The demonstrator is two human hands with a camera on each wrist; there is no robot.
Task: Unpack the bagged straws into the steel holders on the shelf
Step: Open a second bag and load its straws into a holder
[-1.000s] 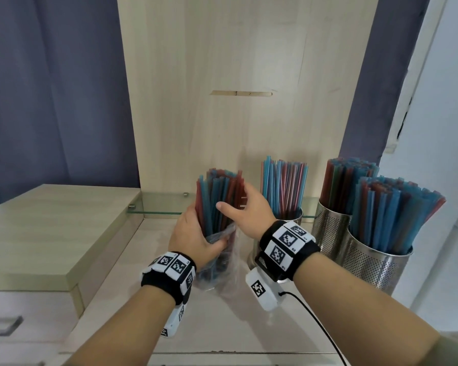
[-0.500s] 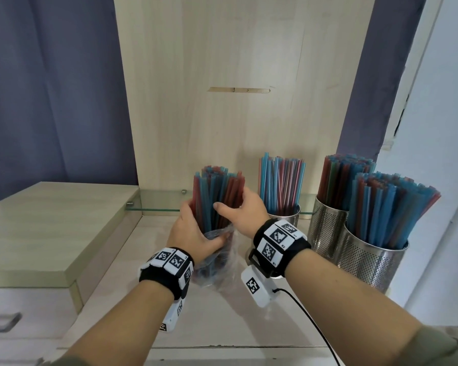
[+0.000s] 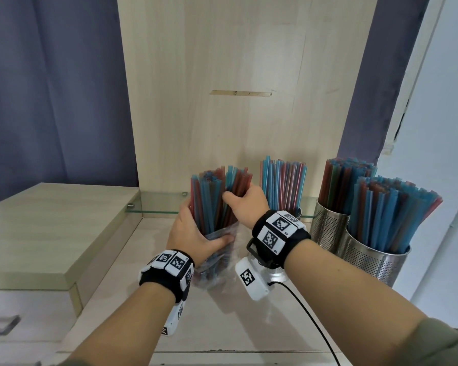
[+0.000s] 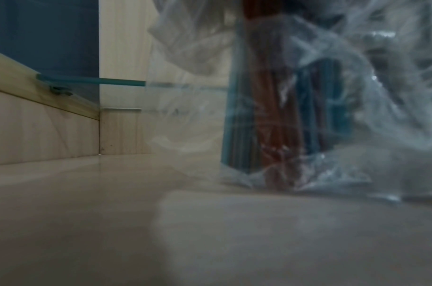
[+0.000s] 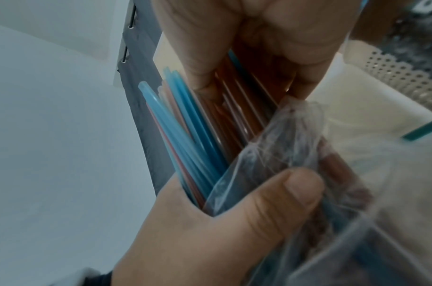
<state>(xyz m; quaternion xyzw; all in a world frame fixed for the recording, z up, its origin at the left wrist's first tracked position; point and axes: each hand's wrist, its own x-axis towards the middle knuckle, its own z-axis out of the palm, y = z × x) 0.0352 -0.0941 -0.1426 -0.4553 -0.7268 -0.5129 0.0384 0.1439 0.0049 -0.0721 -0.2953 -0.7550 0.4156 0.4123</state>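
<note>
A clear plastic bag (image 3: 217,262) stands on the wooden shelf (image 3: 222,320) with a bundle of blue and red straws (image 3: 209,199) sticking out of its top. My left hand (image 3: 204,231) grips the bag around its middle, its thumb (image 5: 271,193) pressed on the plastic. My right hand (image 3: 238,194) grips a mostly red bunch (image 5: 244,100) at the right of the bundle, thumb pushed in between the straws. In the left wrist view the bag's bottom (image 4: 296,135) rests on the shelf; no hand shows there. A steel holder (image 3: 298,211) with straws stands just behind my right wrist.
Two perforated steel holders (image 3: 325,228) (image 3: 376,262), both packed with straws, stand at the right. A narrow glass ledge (image 3: 159,204) runs along the back panel. A raised wooden cabinet top (image 3: 50,220) lies to the left. A black cable (image 3: 310,320) trails from my right wrist.
My right thumb has worked into the bundle, parting a mostly red bunch from the rest. My left hand keeps its hold on the bag, which stays in place.
</note>
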